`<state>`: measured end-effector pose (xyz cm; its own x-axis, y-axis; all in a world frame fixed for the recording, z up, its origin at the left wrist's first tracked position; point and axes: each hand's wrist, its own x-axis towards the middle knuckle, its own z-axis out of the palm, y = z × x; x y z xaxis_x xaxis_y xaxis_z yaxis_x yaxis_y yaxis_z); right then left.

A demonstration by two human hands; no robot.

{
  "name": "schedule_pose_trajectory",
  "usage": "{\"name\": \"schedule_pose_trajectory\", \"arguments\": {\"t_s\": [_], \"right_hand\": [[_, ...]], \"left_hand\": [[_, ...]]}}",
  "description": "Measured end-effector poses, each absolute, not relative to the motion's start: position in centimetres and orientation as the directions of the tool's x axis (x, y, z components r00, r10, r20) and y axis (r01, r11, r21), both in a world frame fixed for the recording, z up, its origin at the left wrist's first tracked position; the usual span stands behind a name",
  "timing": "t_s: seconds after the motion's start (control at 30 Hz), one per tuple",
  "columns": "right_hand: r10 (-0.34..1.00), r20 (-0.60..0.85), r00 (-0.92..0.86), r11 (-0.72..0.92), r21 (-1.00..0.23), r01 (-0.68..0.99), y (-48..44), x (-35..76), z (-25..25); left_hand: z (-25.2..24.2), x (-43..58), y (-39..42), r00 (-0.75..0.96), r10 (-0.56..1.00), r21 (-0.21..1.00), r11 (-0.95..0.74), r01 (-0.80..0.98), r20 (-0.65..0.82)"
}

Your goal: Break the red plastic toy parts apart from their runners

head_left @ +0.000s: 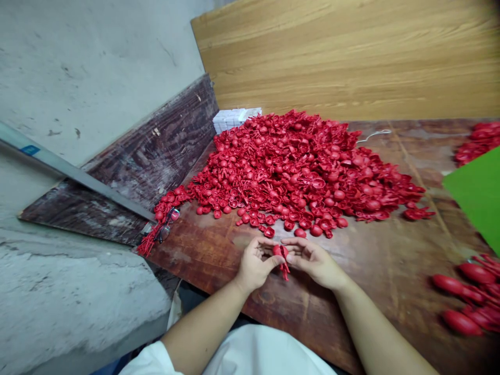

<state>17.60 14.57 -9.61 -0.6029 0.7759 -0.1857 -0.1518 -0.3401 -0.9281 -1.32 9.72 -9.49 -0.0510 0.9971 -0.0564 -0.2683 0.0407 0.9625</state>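
Between my left hand [254,265] and my right hand [313,263] is a small red moulded plastic piece [282,257] with a thin red sprue [285,271] hanging below it. The fingertips of both hands pinch it over a scuffed reddish-brown wooden board [219,260]. Just beyond my fingers lies the near edge of a large heap of similar red plastic pieces [289,166]. Its round cup-like parts [300,233] are scattered along that edge. The hands partly hide the held piece, so its exact shape is unclear.
Folded eyeglasses [167,225] lie on red pieces at the board's left corner. Elongated red parts [461,297] lie at lower right, more red pieces [478,143] at upper right, and a green sheet [478,192] at the right edge. A white stack [234,120] stands behind the heap before an oak-veneer panel [344,52].
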Motion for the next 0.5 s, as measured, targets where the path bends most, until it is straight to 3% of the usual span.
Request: {"name": "schedule_pose_trajectory", "arguments": {"t_s": [0.5], "right_hand": [[0.78,-0.149,-0.607,-0.287,-0.948,-0.137,14.43,17.71,-9.01]], "left_hand": [[-9.88,-1.73,9.74,-0.025,1.0,0.979,-0.011,-0.203,0.006]]}}
